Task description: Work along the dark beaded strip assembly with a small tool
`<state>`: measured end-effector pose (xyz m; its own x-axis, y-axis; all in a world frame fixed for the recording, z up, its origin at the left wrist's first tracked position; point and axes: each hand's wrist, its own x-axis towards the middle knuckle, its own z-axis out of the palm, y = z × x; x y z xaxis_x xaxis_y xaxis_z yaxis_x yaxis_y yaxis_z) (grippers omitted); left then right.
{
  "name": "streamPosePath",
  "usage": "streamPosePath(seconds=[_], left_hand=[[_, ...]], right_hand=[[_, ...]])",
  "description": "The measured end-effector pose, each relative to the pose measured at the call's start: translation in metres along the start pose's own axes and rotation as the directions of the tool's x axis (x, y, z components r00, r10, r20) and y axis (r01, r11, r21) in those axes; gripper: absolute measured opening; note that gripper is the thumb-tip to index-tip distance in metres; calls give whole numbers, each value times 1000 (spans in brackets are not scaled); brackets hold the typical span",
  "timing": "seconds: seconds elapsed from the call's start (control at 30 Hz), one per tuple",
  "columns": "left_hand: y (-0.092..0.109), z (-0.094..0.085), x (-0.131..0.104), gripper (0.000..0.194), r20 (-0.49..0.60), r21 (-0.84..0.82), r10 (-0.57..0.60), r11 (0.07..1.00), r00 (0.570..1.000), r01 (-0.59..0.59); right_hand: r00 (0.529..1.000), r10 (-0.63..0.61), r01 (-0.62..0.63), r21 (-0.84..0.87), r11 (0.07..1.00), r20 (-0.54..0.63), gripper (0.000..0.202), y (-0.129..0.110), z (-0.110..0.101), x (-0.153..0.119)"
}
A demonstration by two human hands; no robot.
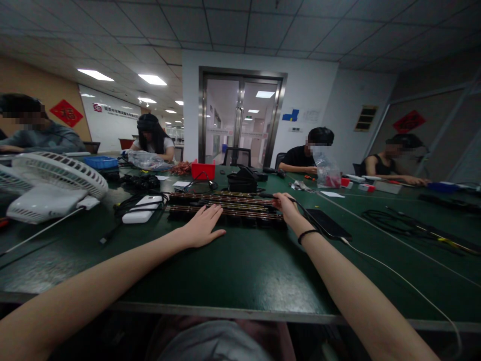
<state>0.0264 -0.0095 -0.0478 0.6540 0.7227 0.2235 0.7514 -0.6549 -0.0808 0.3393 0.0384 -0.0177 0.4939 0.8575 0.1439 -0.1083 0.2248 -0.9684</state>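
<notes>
My left hand lies with its fingers stretched out and the thumb apart. Its fingertips rest at the near edge of a row of thin copper-coloured rods set across black holders. At the right end of that row, my right hand is closed around a slim dark tool. The tool points left over the rods, and a black cable seems to trail from it behind the wrist. Its exact kind is too small to make out. A black hair tie circles my right wrist.
A phone with a white cable lies right of my right hand. Left are a white power bank, black cables and a white fan. Behind the rods stand a black bag and a red bin. Several people sit around the table.
</notes>
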Motion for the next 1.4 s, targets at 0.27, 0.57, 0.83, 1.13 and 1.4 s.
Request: streamPosePath(seconds=[0.27,0.57,0.83,1.13,1.4], left_hand=[[0,1,0,78,-10,6,4,1000,1000,-4],[0,0,0,78,-12,0,7,1000,1000,-7],[4,-5,-1,79,34,21,-35,999,999,35],[6,-8,-1,79,54,8,-48,999,997,48],[7,-8,-1,77,41,42,-42,998,998,40]], right_hand=[[1000,-5,5,-4,1000,19,29,1,-1,1],[1000,-5,5,3,1000,1,29,2,0,2],[1000,-2,2,-8,1000,2,30,2,0,1],[1000,-15,15,-2,1000,2,27,2,0,1],[1000,-10,10,-21,1000,9,28,1,-1,1]])
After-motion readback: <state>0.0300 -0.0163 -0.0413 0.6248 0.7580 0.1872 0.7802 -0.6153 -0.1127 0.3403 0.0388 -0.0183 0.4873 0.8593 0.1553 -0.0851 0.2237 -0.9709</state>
